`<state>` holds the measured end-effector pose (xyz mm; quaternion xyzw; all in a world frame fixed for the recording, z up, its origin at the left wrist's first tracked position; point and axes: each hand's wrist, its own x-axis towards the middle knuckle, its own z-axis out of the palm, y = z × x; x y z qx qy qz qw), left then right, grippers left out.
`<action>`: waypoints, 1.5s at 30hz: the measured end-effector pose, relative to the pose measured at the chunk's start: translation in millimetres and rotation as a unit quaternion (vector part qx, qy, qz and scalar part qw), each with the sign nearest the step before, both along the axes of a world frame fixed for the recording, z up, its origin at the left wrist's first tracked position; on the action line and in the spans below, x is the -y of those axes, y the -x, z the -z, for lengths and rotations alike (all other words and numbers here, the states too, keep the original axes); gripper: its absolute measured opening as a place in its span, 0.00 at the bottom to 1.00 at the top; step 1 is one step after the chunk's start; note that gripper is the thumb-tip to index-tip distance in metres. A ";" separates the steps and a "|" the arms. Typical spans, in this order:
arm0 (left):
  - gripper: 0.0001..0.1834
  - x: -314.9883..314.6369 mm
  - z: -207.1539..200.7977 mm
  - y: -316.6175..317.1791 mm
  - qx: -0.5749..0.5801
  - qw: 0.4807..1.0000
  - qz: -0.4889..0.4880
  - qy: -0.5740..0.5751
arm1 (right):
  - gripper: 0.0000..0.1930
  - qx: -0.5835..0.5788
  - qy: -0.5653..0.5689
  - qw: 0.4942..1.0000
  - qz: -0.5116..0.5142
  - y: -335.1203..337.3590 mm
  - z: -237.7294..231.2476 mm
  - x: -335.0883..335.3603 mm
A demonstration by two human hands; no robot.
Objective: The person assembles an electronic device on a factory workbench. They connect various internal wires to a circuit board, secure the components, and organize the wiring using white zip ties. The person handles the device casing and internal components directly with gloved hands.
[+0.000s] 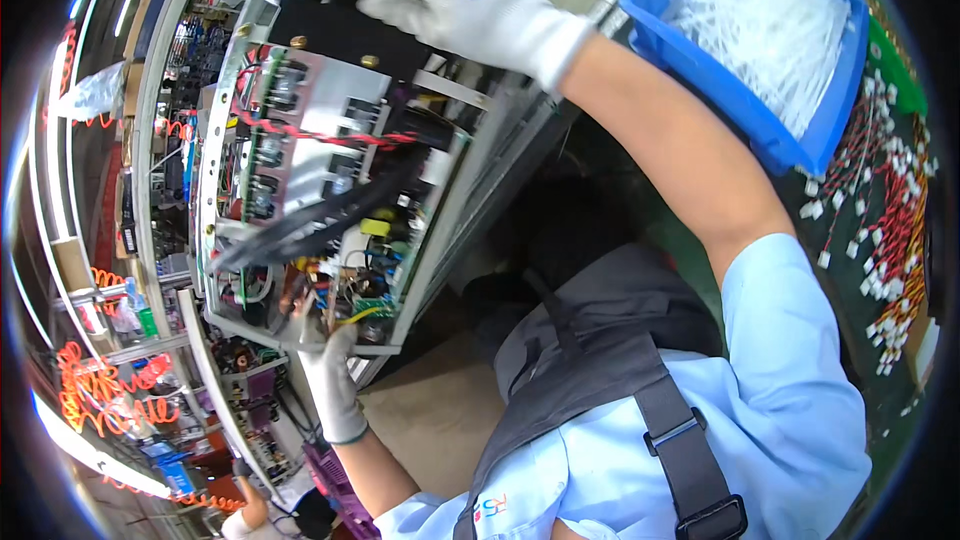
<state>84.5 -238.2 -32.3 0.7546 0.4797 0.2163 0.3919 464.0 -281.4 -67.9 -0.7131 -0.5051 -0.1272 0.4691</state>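
Note:
An open metal chassis (215, 155) full of circuit boards stands tilted in front of me. A red and black twisted wire (320, 132) runs across its middle, and a thick bundle of black cables (320, 225) lies over the lower part, slightly blurred. My right hand (465, 10), in a white glove, is closed over the chassis's upper rim beside a black panel (345, 30). At the lower end my left hand (328, 380), also gloved, grips the bottom edge next to small components and a yellow wire. Its fingertips are partly hidden inside the frame.
A blue bin (800, 140) of white plastic strips, likely cable ties, stands at the upper right. Beside it lie bundled red and yellow wires (900, 240) with white connectors. Shelving and orange coiled hoses (110, 395) line the left. Another person (255, 510) appears at the lower left.

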 end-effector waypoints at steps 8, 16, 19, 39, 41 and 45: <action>0.15 -56.8 4.9 6.2 -0.071 0.985 -0.008 -0.155 | 0.17 -0.021 0.075 0.995 -0.066 -14.2 -17.5 -44.1; 0.15 -69.0 11.4 13.6 -0.053 0.988 -0.048 -0.136 | 0.12 0.011 0.102 0.994 -0.038 -1.2 -27.4 -77.3; 0.16 -69.5 9.2 -0.7 -0.052 0.986 -0.043 -0.150 | 0.13 0.006 0.094 0.995 -0.017 -13.2 -30.7 -70.3; 0.18 -70.8 13.8 3.6 -0.049 0.985 -0.062 -0.156 | 0.14 -0.022 0.115 0.993 -0.032 -8.7 -32.3 -71.2; 0.18 -71.4 15.4 2.3 -0.038 0.985 -0.066 -0.153 | 0.14 -0.021 0.105 0.994 -0.026 -9.1 -30.7 -75.8; 0.18 -67.4 13.6 4.0 -0.039 0.985 -0.074 -0.154 | 0.15 -0.019 0.112 0.992 -0.046 -7.3 -31.9 -67.0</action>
